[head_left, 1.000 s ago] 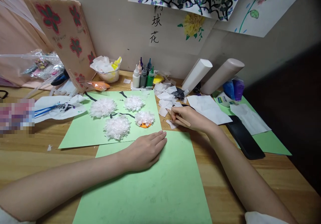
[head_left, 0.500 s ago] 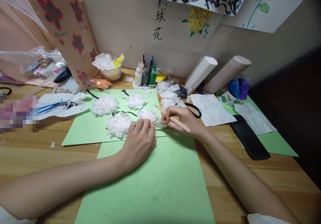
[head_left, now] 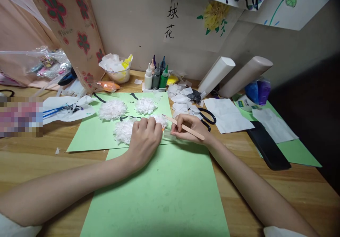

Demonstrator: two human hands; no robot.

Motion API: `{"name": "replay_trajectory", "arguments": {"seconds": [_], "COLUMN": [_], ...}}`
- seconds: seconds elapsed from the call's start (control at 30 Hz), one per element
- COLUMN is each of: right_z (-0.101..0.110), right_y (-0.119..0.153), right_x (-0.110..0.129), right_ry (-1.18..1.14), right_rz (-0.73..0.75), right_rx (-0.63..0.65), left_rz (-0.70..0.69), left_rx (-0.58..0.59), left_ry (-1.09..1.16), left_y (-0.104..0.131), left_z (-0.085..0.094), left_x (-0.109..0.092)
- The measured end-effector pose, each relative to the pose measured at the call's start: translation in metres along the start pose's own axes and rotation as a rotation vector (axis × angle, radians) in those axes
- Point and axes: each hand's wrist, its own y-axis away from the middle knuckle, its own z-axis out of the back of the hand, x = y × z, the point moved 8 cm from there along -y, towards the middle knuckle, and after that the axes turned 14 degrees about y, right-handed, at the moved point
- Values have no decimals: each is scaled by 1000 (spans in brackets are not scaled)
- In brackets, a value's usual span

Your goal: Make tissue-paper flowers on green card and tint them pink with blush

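Observation:
My right hand (head_left: 192, 129) is closed on a pale wooden craft stick (head_left: 190, 129), which slants with its pointed end to the left. At its fingertips is a small, pale translucent piece (head_left: 168, 134). My left hand (head_left: 147, 136) rests over the green sheet (head_left: 87, 138) with its fingers curled; what they hold is hidden, though an orange spot shows at the fingertips. Around it lie several fluffy white paper flowers (head_left: 113, 109) with black painted stems (head_left: 99, 97). The left hand partly covers two of the flowers.
A second green sheet (head_left: 159, 194) lies in front. Black-handled scissors (head_left: 208, 116), white paper scraps (head_left: 180, 94) and a white sheet (head_left: 227, 115) lie to the right, with a black phone (head_left: 268, 146) beyond. Paint bottles (head_left: 156, 77) and a bowl (head_left: 119, 75) stand behind.
The left hand has shifted slightly left, opening a wider gap to the right fingertips, where more of the pale piece shows. The view has turned slightly.

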Motion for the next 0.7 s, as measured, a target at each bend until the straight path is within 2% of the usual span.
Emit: {"name": "replay_trajectory", "arguments": {"seconds": [0.2,0.4,0.53,0.7], "right_z": [5,-1,-6,-7], "right_y": [-2,-1,-2,-1], "right_x": [-6,-5,0,8], "right_ry": [-39,-30,53,303], "right_rz": [-14,-20,22,150], "right_rx": [-52,0,-12,-150], "left_rz": [-59,-61,14,48], "left_rx": [-32,-30,-18,-10], "left_ry": [90,104,61,65], "left_y": [-7,-7,-8,-7], "left_z": [-4,-7,-8,-7], "left_x": [6,8,13,14]}}
